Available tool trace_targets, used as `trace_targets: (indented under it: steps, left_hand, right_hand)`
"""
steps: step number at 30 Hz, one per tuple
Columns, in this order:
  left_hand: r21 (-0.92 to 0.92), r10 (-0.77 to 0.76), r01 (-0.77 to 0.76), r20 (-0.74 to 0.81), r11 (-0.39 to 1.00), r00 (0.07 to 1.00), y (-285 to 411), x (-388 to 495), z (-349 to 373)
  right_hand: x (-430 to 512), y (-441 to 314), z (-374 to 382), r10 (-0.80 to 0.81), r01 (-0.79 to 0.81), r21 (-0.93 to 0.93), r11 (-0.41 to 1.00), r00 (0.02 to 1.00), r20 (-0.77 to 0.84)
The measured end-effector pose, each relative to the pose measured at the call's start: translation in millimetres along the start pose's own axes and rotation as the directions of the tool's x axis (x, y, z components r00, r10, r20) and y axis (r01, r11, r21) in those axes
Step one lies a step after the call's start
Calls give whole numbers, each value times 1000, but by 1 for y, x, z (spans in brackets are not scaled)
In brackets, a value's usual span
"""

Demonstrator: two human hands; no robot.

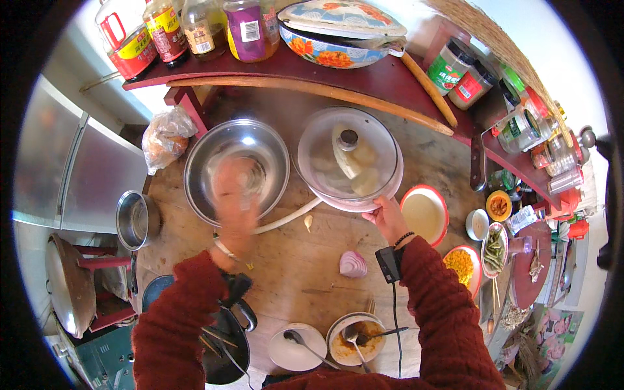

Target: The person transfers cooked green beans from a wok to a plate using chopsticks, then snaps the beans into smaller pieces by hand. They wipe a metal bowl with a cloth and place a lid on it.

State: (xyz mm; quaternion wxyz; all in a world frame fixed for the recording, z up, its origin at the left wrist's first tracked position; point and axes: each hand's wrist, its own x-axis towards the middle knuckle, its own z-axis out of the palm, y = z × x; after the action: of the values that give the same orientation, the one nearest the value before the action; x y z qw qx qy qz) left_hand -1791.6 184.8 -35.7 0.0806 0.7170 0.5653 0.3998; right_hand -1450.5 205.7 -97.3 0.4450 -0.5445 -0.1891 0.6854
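My left hand (237, 190) is a blur over a wide stainless steel basin (197, 170); whether its fingers hold anything cannot be seen. At the near rim of a pale basin (336, 202), my right hand (387, 217) grips the edge. A clear glass lid (317, 146) with a dark knob covers that basin. Pale chunks of food (364, 181) and one long piece show through the glass. Below the two basins, a peeled garlic clove (308, 223) and a cut piece of red onion (353, 264) lie on the wooden table (297, 278).
A dark red shelf (360, 80) with bottles and jars overhangs the table's back. Bowls, including a red-rimmed bowl (424, 214), line the right. Near me sit a white bowl (297, 347), a sauce-stained bowl (358, 343) and a black pan (224, 358). A steel pot (134, 220) stands left.
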Motion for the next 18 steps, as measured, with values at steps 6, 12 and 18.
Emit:
trace_targets:
  steps: [6, 12, 18]
  left_hand:
    - [-372, -319, 417, 296, 829, 900, 41, 11, 85]
    - [-468, -521, 569, 243, 676, 818, 34, -1, 115]
    - [-625, -650, 595, 178, 506, 739, 38, -3, 141]
  right_hand:
    - [-6, 2, -4, -38, 38, -4, 999, 999, -39]
    - [-4, 4, -13, -54, 54, 22, 998, 999, 0]
    - [-1, 8, -18, -107, 107, 8, 994, 993, 48]
